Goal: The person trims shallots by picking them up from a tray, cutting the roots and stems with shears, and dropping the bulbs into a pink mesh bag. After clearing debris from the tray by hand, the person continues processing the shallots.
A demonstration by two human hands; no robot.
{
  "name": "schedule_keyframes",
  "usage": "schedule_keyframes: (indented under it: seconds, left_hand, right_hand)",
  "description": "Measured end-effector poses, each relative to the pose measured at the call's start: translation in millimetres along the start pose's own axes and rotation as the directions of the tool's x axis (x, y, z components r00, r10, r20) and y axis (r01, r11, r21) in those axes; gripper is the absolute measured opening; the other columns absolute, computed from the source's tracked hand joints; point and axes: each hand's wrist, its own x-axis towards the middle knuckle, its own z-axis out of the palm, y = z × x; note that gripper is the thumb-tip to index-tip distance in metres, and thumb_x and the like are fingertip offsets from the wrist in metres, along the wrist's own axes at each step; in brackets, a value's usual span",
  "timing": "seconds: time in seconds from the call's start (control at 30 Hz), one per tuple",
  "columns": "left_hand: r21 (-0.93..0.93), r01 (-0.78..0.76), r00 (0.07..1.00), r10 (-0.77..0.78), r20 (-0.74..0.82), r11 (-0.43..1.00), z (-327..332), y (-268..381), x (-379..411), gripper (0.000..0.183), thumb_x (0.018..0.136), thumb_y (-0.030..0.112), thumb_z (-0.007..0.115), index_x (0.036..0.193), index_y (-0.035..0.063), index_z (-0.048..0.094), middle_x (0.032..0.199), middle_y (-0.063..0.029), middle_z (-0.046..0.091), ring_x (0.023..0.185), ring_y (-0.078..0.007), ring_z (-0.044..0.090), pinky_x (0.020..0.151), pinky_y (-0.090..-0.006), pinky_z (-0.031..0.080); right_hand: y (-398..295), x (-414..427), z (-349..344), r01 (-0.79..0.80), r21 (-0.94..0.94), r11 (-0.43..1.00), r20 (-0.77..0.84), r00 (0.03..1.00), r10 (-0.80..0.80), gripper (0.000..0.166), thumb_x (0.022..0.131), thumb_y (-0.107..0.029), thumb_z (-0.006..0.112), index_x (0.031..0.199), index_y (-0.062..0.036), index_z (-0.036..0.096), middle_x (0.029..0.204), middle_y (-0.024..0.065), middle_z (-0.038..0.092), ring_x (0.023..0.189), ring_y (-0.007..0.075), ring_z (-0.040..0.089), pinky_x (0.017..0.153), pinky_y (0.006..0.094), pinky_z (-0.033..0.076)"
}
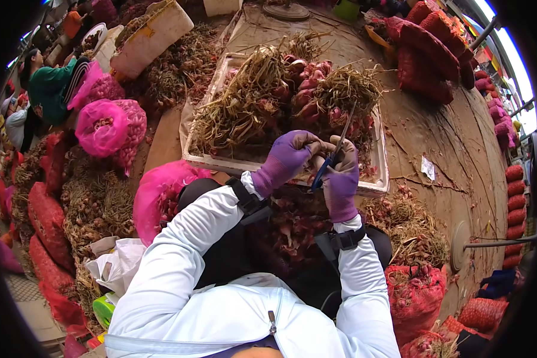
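My right hand (pixel 342 176), in a purple glove with a stained palm side, grips scissors (pixel 326 170) with blue handles. Their blades point up and away over the box. My left hand (pixel 288 154), gloved the same way, has its fingers bent in close to the right fingertips; whether something small is pinched there is hidden. Both hands are above the near side of a white foam box (pixel 219 164). Bunches of red shallots (pixel 308 91) lie in it, with dry straw-coloured tops (pixel 246 105). Loose shallot skins and bulbs (pixel 291 228) lie below, between my knees.
Pink mesh bags (pixel 102 127) of shallots stand at left, one (pixel 156 197) beside my knee. Right are a shallot heap (pixel 407 228), a red mesh sack (pixel 414 295) and a round-based metal stand (pixel 460 246). A person in green (pixel 51 89) sits at far left.
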Motion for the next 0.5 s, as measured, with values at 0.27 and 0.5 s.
schedule_keyframes:
  seconds: [0.27,0.5]
  left_hand:
    - [-0.24,0.174,0.983,-0.185,-0.021,0.955,-10,-1,7,0.026,0.097,0.019,0.055,0.115,-0.0009,0.056,0.101,-0.0074,0.064,0.08,-0.0105,0.064,0.069,-0.0258,0.053]
    - [-0.368,0.283,0.951,-0.209,0.228,0.886,-5,-3,0,0.031,0.098,0.012,0.053,0.125,-0.0024,0.052,0.108,-0.0079,0.064,0.089,-0.0136,0.064,0.079,-0.0274,0.053]
  right_hand:
    - [-5,-3,4,0.121,-0.053,0.991,-0.105,0.986,-0.126,0.044,0.085,0.01,0.06,0.124,-0.0023,0.044,0.106,0.0096,0.06,0.092,0.0146,0.062,0.076,0.0246,0.054]
    - [-5,5,-8,0.078,-0.031,0.997,-0.165,0.983,-0.082,0.044,0.083,0.007,0.063,0.122,-0.0035,0.046,0.106,0.009,0.06,0.089,0.0131,0.061,0.078,0.0245,0.052]
